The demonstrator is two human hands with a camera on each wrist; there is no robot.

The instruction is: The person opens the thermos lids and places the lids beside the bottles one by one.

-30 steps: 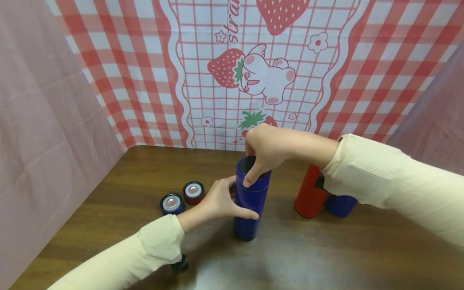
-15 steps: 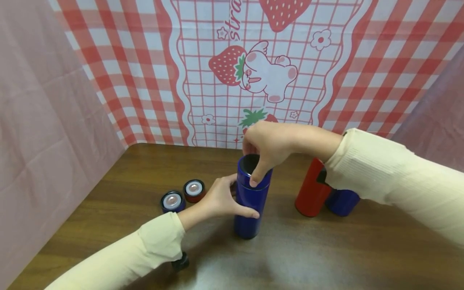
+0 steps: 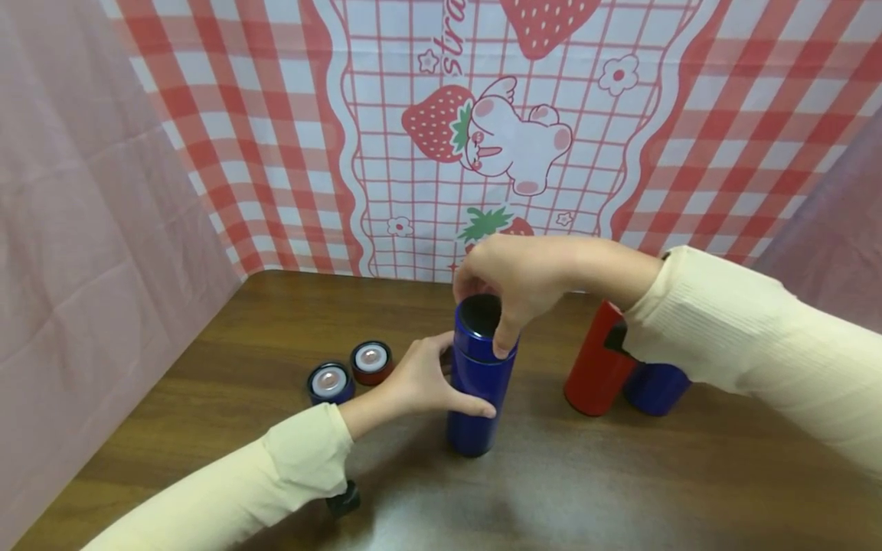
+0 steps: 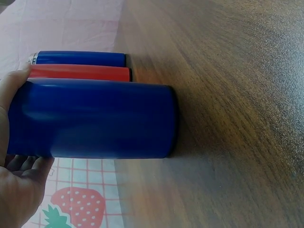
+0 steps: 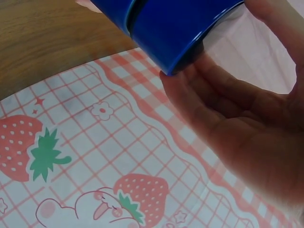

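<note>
A blue thermos flask (image 3: pixel 484 383) stands upright on the table in the head view. My left hand (image 3: pixel 416 379) holds its body from the left side, thumb across the front. From above, my right hand (image 3: pixel 527 279) grips the blue lid (image 3: pixel 474 342), with the thumb on the near side and fingers behind. The lid's top is black and shiny. In the right wrist view, a dark seam runs between lid (image 5: pixel 173 31) and flask body (image 5: pixel 111 7). The left wrist view shows the flask (image 4: pixel 99 118) large, its base at the tabletop.
Two loose lids, one blue (image 3: pixel 331 382) and one red (image 3: pixel 372 361), lie with their insides up at left. To the right stand a red flask (image 3: pixel 594 375) and a blue flask (image 3: pixel 656 389), partly behind the right sleeve. A strawberry-print cloth (image 3: pixel 386 115) hangs behind the table.
My right hand has turned on the lid, its thumb moving rightward along the near side. The left hand keeps its hold on the flask, which stays in place.
</note>
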